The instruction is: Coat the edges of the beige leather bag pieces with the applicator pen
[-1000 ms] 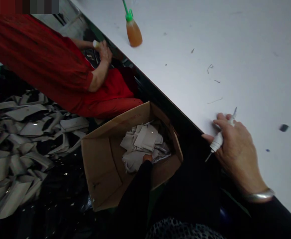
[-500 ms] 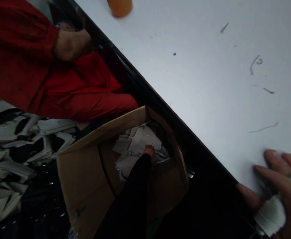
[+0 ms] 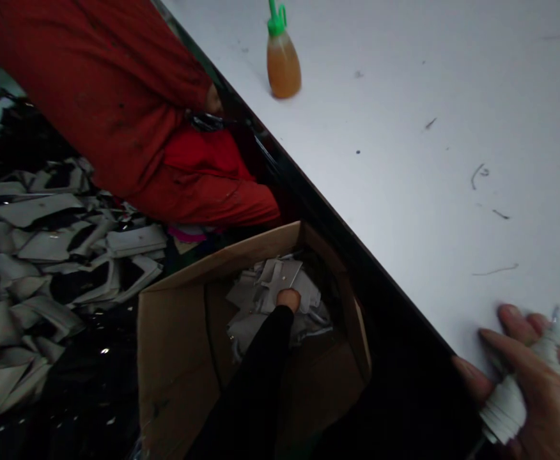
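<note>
My left hand (image 3: 288,299) reaches down into an open cardboard box (image 3: 179,358) and rests on a heap of grey cut pieces (image 3: 280,281); only a knuckle shows past the black sleeve, so its fingers are hidden. At the white table's near edge my right hand (image 3: 534,377) is wrapped round a small white applicator bottle (image 3: 510,399), with the fingers lying over it and the thin nozzle pointing up past them.
The white table (image 3: 404,128) bears an amber bottle with a green spout (image 3: 282,61). A person in a red garment (image 3: 117,89) bends beside the table's dark edge. Several grey and black cut pieces (image 3: 45,243) lie piled on the floor at the left.
The view has swung back, bringing the amber bottle into sight again. My left hand stays among the grey pieces in the box. The person in red has leaned further over.
</note>
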